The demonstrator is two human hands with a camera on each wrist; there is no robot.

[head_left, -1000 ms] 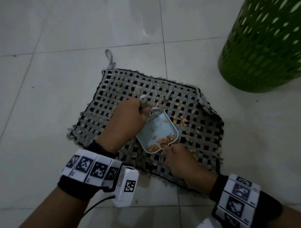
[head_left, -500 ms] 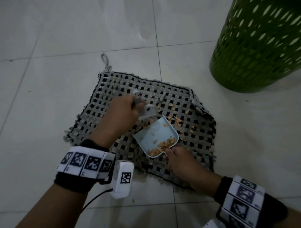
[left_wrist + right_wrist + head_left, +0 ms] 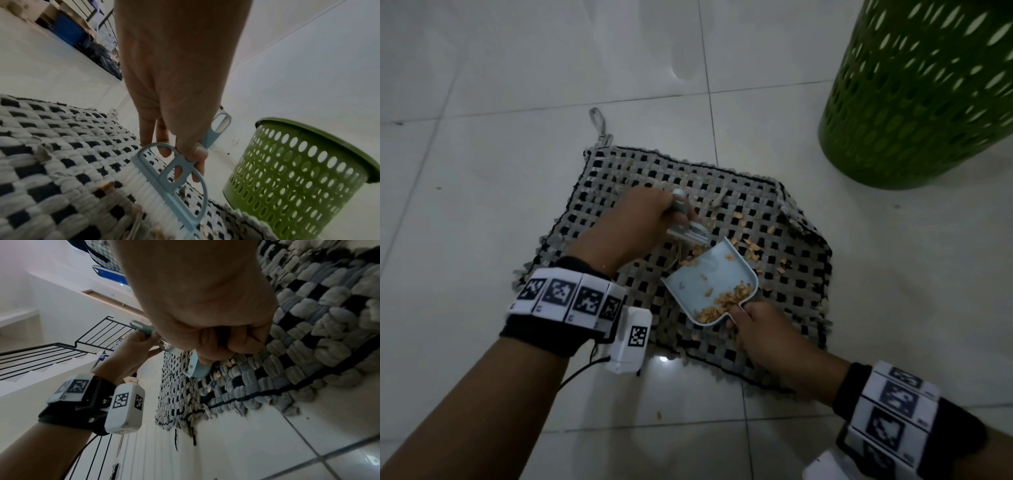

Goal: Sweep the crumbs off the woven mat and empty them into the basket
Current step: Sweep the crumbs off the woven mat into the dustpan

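Observation:
A grey-and-black woven mat (image 3: 619,178) lies on the white tiled floor. My left hand (image 3: 633,219) grips a small light-blue brush (image 3: 688,231) (image 3: 170,177), its white bristles down on the mat at the dustpan's mouth. My right hand (image 3: 760,329) holds the handle of a light-blue dustpan (image 3: 698,284) (image 3: 197,368) resting on the mat. Orange crumbs (image 3: 726,299) are piled at the pan's back edge. More crumbs (image 3: 753,250) lie scattered on the mat to the right of the pan. The green perforated basket (image 3: 914,96) (image 3: 298,175) stands off the mat at the upper right.
One crumb (image 3: 659,415) lies on the tile in front of the mat. A hanging loop (image 3: 599,123) sticks out of the mat's far left corner. Stairs with a black railing (image 3: 51,348) show in the right wrist view.
The brush has swept back toward the pan's left front edge. The dustpan and right hand stay in about the same spot on the mat; the head view has shifted.

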